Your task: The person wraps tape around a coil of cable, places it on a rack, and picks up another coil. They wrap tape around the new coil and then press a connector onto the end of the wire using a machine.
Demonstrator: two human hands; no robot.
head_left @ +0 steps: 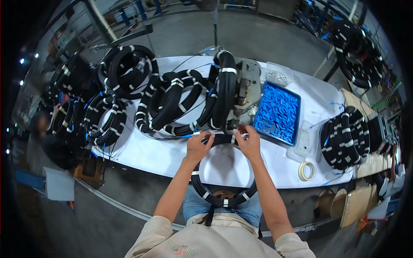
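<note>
Taking the blue parts tray (277, 112) as landmark: far to its left, finished black cable coils (105, 118) bound with white tape lie stacked at the edge of the white worktop (150, 155), likely set aside out of the way. Nearer the tray, more taped coils (172, 103) lean against a metal fixture (247, 92) just left of it. Below and left of the tray, the left hand (198, 146) and right hand (249, 142) both grip the top of a black cable coil (223, 195), which hangs off the worktop's near edge onto the person's lap. The fingers pinch a white band there, apparently steadying the loops for binding. A tape roll (306, 170) sits below-right of the tray, within reach; further right lies another coil stack (346, 137).
</note>
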